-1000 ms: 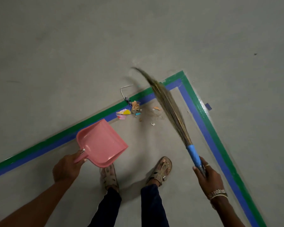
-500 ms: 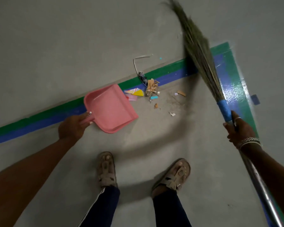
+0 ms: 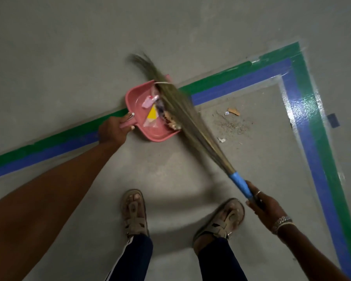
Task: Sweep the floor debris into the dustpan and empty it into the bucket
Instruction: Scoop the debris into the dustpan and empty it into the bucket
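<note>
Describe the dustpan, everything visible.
Pink plastic dustpan, a shallow tray with raised rim and short handle. The left hand grips the handle. It sits over the green-and-blue tape on the floor, mouth toward the broom, whose blurred bristles cover its open edge. Yellow, pink and clear scraps lie inside.

The broom (image 3: 182, 118) has swept most debris (image 3: 152, 114) into the dustpan (image 3: 136, 98).

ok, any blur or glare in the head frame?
Head view: the broom is smeared by motion across the pink dustpan; glare patch on the blue tape near the corner; soft shadow on the floor ahead of the feet; lighting dim overall.
</note>
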A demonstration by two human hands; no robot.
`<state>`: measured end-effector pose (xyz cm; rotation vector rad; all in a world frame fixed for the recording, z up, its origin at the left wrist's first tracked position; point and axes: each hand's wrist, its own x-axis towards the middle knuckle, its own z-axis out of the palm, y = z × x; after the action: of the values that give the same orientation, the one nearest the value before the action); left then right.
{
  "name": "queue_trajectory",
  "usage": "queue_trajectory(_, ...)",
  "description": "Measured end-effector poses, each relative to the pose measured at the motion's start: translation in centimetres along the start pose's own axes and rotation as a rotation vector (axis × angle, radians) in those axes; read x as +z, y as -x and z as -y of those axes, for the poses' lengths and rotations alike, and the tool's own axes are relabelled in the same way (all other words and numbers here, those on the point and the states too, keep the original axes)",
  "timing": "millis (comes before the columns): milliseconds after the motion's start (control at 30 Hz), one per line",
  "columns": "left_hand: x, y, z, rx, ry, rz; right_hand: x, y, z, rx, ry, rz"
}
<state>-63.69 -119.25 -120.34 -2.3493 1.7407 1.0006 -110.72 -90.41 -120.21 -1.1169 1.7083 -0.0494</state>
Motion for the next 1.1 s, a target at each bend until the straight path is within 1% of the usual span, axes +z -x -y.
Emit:
queue_trajectory(67, 0.8, -0.8, 0.4, -0.048, 0.013, -0.001, 1.3, 1.9, 1.0, -0.026, -0.017, 0.043)
queue_trajectory(167, 1.6, -0.4, 0.7, -0.073, 0.032, 0.01, 3.0, 4.5, 2.0, -0.05, -0.028, 0.024)
queue_trajectory(300, 1.9, -0.1, 0.8, -0.091, 0.01, 0.003, 3.4, 6.8, 3.1, -0.015, -0.039, -0.068)
queue_trajectory(433, 1.4, 0.4, 0.8, -0.003, -0.048, -0.014, 2.5, 8.7, 2.3, 0.047, -0.072, -0.222)
queue_trajectory(533, 0.6, 0.7, 1.8, 0.033, -0.114, 0.027, 1.5, 10.6, 0.4, 0.161, -0.139, -0.33)
queue_trajectory(633, 0.3, 1.0, 3.1, 0.068, -0.194, 0.075, 0.2, 12.6, -1.7, 0.297, -0.179, -0.395)
queue_trajectory(767, 0.4, 2.2, 3.5, 0.142, -0.275, 0.086, -1.3, 14.3, -4.2, 0.459, -0.12, -0.478)
queue_trajectory(867, 0.8, 2.7, 4.6, 0.142, -0.361, 0.099, -1.1, 14.8, -6.1, 0.529, -0.076, -0.471)
queue_trajectory(1033, 2.5, 5.5, 3.7, 0.206, -0.341, 0.046, 1.2, 15.1, -6.5, 0.439, -0.082, -0.407)
queue_trajectory(1100, 3.4, 6.4, 3.4, 0.187, -0.318, 0.05, 2.9, 15.5, -5.3, 0.406, -0.113, -0.354)
